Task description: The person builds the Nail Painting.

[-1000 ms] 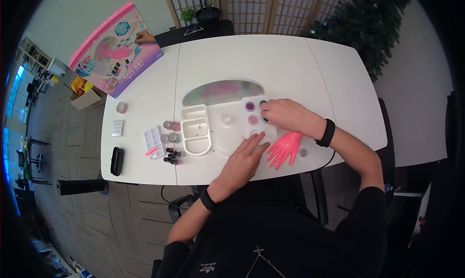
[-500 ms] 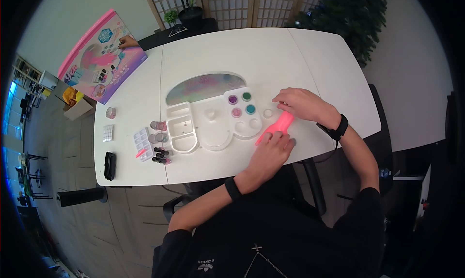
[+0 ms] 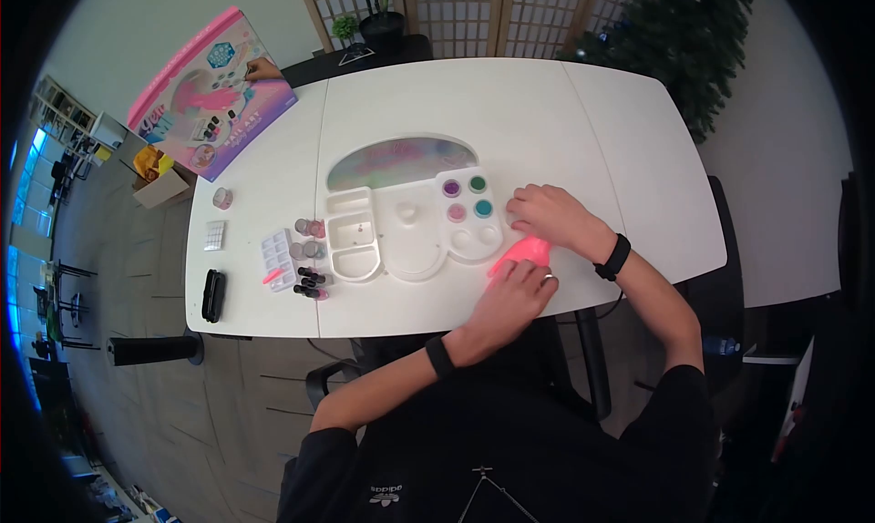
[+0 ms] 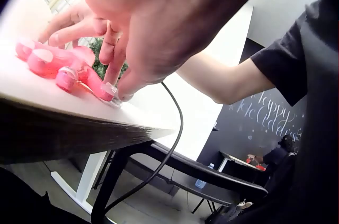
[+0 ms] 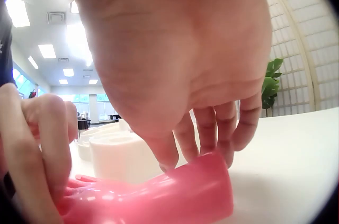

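Pinching a small clear piece point(image 4: 112, 96) between thumb and finger, our left hand point(image 3: 513, 302) is working right beside a pink plastic hand point(image 5: 185, 195), which is lying on the white table point(image 3: 547, 113) near its front edge, next to the white tray point(image 3: 406, 250) with its four coloured pots point(image 3: 484, 208). Our right hand point(image 3: 558, 219) is hovering at the plastic wrist, thumb and fingers reaching down on the far side; whether they are gripping anything behind the pink shape, we are unable to tell. We are judging the plastic hand to be light for its bulk, probably moulded, and stiff at the wrist, with perhaps a little give along the thinner fingers. Its glossy surface is catching the light and suggesting a slippery hold, so we are favouring the thick wrist for steadying it, with thumb and fingers pressing from opposite sides, rather than the narrow fingertips, where a sideways push could be swivelling the whole thing. We are expecting little fragility there. For the small clear piece, we are advising more care: looking hard and smooth, it is likely to be skidding away under a strong squeeze, so we are preferring a light fingertip hold around its sides. Its exact shape is being hidden by our fingers.
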A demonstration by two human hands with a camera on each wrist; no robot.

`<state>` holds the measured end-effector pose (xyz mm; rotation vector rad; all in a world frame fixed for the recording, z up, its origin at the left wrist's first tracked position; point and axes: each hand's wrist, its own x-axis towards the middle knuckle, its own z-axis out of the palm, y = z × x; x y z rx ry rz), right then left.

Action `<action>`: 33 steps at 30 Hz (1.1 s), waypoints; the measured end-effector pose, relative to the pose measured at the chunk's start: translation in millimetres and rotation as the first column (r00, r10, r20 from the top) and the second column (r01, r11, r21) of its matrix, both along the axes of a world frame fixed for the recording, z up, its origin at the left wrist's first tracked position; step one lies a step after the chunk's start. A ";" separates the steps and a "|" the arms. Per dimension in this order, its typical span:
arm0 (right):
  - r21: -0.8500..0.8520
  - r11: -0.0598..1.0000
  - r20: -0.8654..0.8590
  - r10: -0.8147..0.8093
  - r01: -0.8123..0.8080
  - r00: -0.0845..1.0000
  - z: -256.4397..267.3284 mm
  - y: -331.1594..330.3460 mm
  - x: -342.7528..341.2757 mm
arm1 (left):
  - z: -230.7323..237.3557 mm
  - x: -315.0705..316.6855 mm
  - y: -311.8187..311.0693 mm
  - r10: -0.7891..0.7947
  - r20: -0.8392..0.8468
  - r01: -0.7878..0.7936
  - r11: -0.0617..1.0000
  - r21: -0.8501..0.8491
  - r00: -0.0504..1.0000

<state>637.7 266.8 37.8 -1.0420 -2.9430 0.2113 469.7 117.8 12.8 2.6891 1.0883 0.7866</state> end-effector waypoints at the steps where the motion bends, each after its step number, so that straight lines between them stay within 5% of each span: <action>1: -0.005 1.000 0.001 -0.006 0.006 1.000 -1.3 0.7 -1.0 | 4.8 -13.0 0.5 0.049 0.096 -0.046 0.998 -0.039 0.994; 6: -0.071 0.995 -0.027 -0.073 0.071 0.997 12.9 -3.3 -1.4 | 9.4 -72.8 14.4 0.370 0.387 -0.311 0.927 -0.207 0.845; 11: -0.179 0.979 -0.254 -0.137 0.092 0.957 55.1 -31.2 -7.6 | 4.5 -89.7 18.4 0.454 0.402 -0.347 0.884 -0.314 0.795; 33: -0.089 0.994 -0.180 0.046 -0.063 0.983 34.9 -46.8 -36.0 | 9.5 -98.6 26.5 0.357 0.249 -0.301 0.924 -0.238 0.900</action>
